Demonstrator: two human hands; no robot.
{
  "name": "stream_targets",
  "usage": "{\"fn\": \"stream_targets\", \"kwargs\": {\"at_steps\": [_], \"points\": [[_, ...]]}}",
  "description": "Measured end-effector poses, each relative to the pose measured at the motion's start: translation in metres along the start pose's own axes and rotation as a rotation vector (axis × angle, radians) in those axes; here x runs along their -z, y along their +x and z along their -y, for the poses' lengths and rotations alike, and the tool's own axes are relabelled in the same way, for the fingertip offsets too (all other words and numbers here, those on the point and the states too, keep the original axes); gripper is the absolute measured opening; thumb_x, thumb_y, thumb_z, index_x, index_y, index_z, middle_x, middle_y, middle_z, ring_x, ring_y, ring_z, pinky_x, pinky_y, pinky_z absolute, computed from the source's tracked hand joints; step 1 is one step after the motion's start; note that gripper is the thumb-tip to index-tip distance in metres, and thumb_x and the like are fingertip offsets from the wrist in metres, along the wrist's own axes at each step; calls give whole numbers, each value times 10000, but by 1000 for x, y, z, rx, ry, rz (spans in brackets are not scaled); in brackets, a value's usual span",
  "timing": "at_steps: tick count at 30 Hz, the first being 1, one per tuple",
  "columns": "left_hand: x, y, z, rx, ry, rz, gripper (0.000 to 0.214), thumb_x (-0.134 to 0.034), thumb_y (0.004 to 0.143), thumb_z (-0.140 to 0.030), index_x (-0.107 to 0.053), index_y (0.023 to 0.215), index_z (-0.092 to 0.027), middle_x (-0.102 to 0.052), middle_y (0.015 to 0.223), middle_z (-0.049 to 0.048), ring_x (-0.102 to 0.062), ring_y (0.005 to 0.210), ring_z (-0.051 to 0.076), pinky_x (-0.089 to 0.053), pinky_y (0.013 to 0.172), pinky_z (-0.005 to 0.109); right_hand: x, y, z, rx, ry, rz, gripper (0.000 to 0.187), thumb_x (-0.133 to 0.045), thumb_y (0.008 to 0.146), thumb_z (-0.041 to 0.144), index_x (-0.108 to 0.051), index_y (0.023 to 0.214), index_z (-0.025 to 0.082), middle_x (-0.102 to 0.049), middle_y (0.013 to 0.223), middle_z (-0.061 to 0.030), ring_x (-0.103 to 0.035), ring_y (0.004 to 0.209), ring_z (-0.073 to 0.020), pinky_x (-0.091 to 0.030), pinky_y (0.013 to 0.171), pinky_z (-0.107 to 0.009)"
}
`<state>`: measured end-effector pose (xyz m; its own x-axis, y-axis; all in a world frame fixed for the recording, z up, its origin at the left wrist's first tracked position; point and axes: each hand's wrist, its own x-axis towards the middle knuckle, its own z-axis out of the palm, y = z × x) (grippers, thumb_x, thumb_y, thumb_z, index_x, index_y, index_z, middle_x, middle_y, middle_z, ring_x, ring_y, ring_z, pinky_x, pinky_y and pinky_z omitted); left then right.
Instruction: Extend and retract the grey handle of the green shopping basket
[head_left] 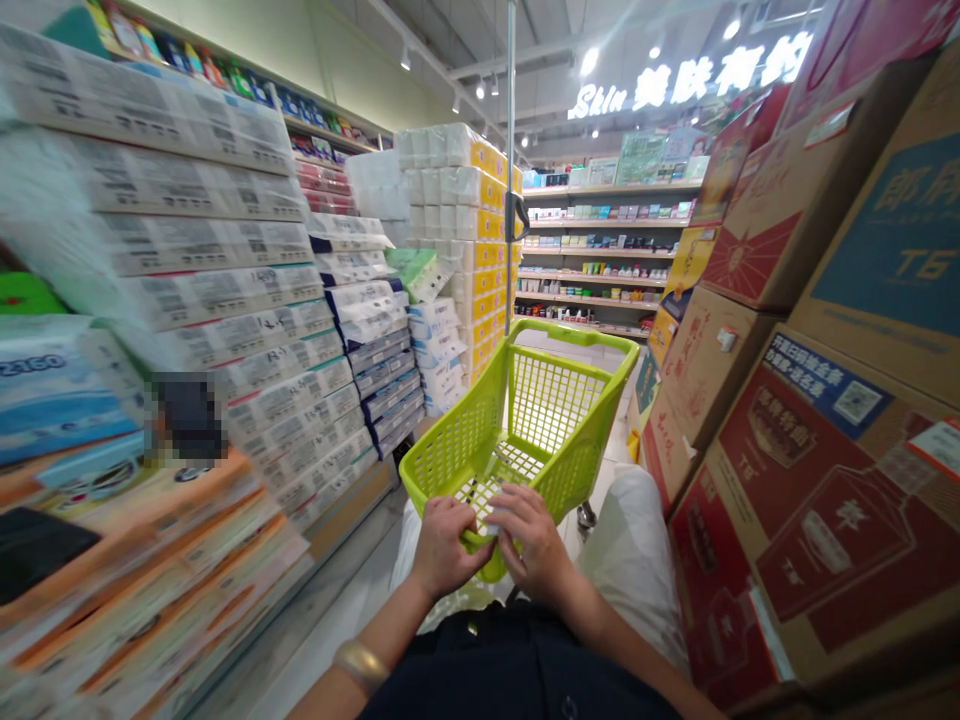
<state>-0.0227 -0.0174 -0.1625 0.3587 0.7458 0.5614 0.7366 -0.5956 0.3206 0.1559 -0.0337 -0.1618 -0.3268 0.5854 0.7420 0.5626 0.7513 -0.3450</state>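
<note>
A lime-green plastic shopping cart (559, 395) with lattice walls stands directly in front of me, its basket tapering toward my body. My left hand (448, 540) is closed at the near rim, thumb and fingers curled over it. Close beside it, my right hand (529, 535) bends its fingers over the same rim. A small white bit (492, 522) shows by the right fingertips; its kind is too small to make out. The two hands nearly meet, and part of the near rim is hidden beneath them.
Wrapped tissue packs (225, 240) are stacked high at left, beside orange-sided packs (165, 570). Cardboard cartons (817, 500) rise close on the right. Behind the cart stands a thin metal pole (511, 110); farther back are stocked shelves (600, 222). A cart wheel (586, 515) touches the tiled floor.
</note>
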Motion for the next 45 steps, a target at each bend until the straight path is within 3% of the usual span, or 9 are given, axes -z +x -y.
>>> {"fn": "stream_targets", "kwargs": {"at_steps": [3, 10, 12, 16, 18, 25, 33, 40, 45], "points": [[0, -1, 1, -29, -4, -1, 233, -611, 710, -376, -476, 611, -214, -566, 602, -5, -520, 662, 184, -342, 705, 341, -2, -2, 8, 78, 18, 88, 335, -521, 812, 113, -647, 1078, 274, -667, 1139, -22, -526, 1197, -217, -395, 1055, -429], [1, 1, -1, 14, 8, -4, 291, -680, 682, -378, -459, 594, -210, -566, 606, -5, -519, 674, 190, -341, 709, 339, -7, 0, -22, -239, -137, -266, 356, -440, 863, 83, -645, 1114, 230, -602, 1245, -87, -453, 1282, -247, -389, 1063, -476], [0, 1, 0, 13, 7, -6, 287, -675, 687, -381, -463, 597, -209, -564, 606, -7, -518, 673, 189, -341, 709, 338, -6, 0, -19, -212, -115, -244, 346, -446, 864, 85, -645, 1109, 226, -604, 1238, -88, -447, 1288, -244, -389, 1066, -470], [-3, -1, 3, -26, -3, -18, 248, -618, 719, -383, -477, 611, -210, -560, 606, -9, -518, 675, 186, -336, 708, 337, -4, -3, 1, 25, -17, 14, 315, -512, 840, 115, -651, 1084, 257, -649, 1169, -43, -490, 1247, -221, -364, 1088, -434], [-3, -2, 3, -38, -8, -22, 245, -599, 731, -388, -480, 614, -209, -557, 603, -9, -516, 673, 185, -334, 710, 339, -5, -3, 4, 71, -13, 56, 308, -521, 834, 120, -652, 1070, 268, -658, 1154, -28, -506, 1227, -214, -354, 1092, -426], [-1, 0, 0, 11, -7, -5, 294, -667, 695, -395, -466, 596, -205, -565, 606, -8, -514, 679, 183, -342, 724, 344, -7, 2, -22, -241, -153, -266, 329, -446, 875, 105, -647, 1099, 238, -614, 1226, -76, -463, 1269, -244, -378, 1057, -461], [-2, -3, 4, -36, -14, -1, 248, -606, 724, -388, -478, 613, -208, -563, 604, -8, -518, 674, 185, -336, 716, 347, -4, -3, 8, 47, -17, 63, 303, -530, 841, 135, -659, 1067, 290, -666, 1132, -11, -510, 1208, -206, -329, 1087, -419], [-3, -1, 4, 17, -13, -3, 281, -675, 681, -382, -471, 604, -205, -567, 615, -9, -516, 689, 184, -348, 738, 346, -8, 2, -19, -245, -164, -249, 313, -451, 867, 108, -664, 1056, 240, -625, 1198, -75, -479, 1237, -243, -354, 1052, -455], [-2, -1, 3, 13, -10, -1, 265, -676, 682, -360, -475, 604, -206, -564, 609, -8, -519, 680, 186, -344, 724, 345, -2, -1, -11, -137, -79, -138, 293, -489, 846, 116, -657, 1052, 240, -633, 1177, -64, -468, 1255, -235, -365, 1070, -444]]}}
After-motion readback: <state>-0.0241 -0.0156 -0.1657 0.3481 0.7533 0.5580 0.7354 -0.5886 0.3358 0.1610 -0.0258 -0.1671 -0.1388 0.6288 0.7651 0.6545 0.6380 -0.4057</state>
